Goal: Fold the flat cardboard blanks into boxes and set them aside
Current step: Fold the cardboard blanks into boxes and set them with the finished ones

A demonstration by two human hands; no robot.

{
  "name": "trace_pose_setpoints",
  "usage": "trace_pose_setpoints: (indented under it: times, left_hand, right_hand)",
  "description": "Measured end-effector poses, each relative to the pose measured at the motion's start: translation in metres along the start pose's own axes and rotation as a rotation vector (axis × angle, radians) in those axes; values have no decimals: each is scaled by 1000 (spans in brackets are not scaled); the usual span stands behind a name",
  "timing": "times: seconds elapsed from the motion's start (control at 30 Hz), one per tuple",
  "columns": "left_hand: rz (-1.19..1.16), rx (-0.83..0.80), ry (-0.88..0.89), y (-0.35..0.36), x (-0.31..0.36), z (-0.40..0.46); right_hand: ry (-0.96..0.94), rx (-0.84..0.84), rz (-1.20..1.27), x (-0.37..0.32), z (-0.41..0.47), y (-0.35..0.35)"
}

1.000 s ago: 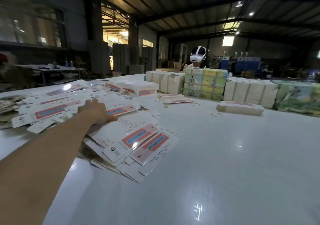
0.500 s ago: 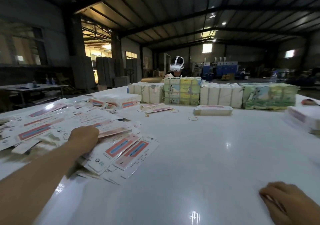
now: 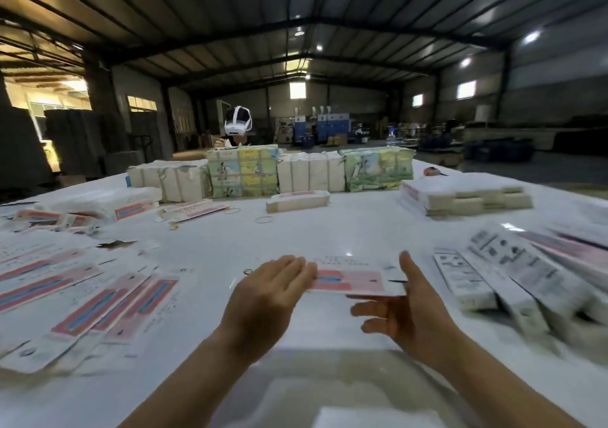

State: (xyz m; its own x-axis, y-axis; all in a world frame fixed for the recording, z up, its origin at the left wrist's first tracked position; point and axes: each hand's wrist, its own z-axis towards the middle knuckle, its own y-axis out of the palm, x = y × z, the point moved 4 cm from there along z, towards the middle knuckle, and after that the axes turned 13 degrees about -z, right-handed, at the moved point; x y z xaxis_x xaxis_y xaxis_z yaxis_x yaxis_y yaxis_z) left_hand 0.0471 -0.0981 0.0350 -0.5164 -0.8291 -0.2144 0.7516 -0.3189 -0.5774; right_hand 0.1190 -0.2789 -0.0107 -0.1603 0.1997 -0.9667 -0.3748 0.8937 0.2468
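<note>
A flat cardboard blank (image 3: 349, 280), white with a pink and blue panel, hangs level just above the white table (image 3: 329, 237) in the middle of the head view. My left hand (image 3: 271, 296) holds its left end, fingers laid over the top and thumb hidden beneath. On the other side, my right hand (image 3: 403, 312) is palm-up under the right end, fingers spread below it and thumb raised beside the edge. A loose heap of flat blanks (image 3: 82, 296) covers the table to my left. Folded long boxes (image 3: 513, 279) lie in a row to my right.
Bundled stacks of blanks (image 3: 243, 177) line the far side of the table, with a lower stack (image 3: 464, 194) at the back right. Rubber bands (image 3: 265, 219) lie near the middle. A person with a white headset (image 3: 237, 125) sits behind the bundles.
My left hand left the heap on the left and carried one blank to the middle. My right hand rose from the table edge to meet it. The view turned right.
</note>
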Motion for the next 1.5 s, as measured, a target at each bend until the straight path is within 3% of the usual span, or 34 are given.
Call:
trace_pose_setpoints:
  times: [0.13,0.3,0.53,0.7,1.2,1.4,1.5]
  left_hand:
    - [-80,-121,-95,21,16,-13]
    - [-49,-232,-256,25,22,-15]
    - [-258,-181,-263,16,28,-3]
    - [-293,-138,-225,11,31,-4]
    - [-140,-262,-246,13,42,-5]
    - [-194,-181,-230,9,40,-2]
    - [-240,-151,-371,6,26,-2]
  right_hand:
    - [-89,20,-67,-5,-9,-3]
    - [-180,-178,-319,3,-17,18]
    - [-84,-238,-48,3,-19,16]
    - [-72,-367,-6,2,-21,14]
    - [-165,-50,-490,14,-17,1]
    - [-125,-29,-370,16,-12,1]
    - [-218,73,-172,8,-12,1]
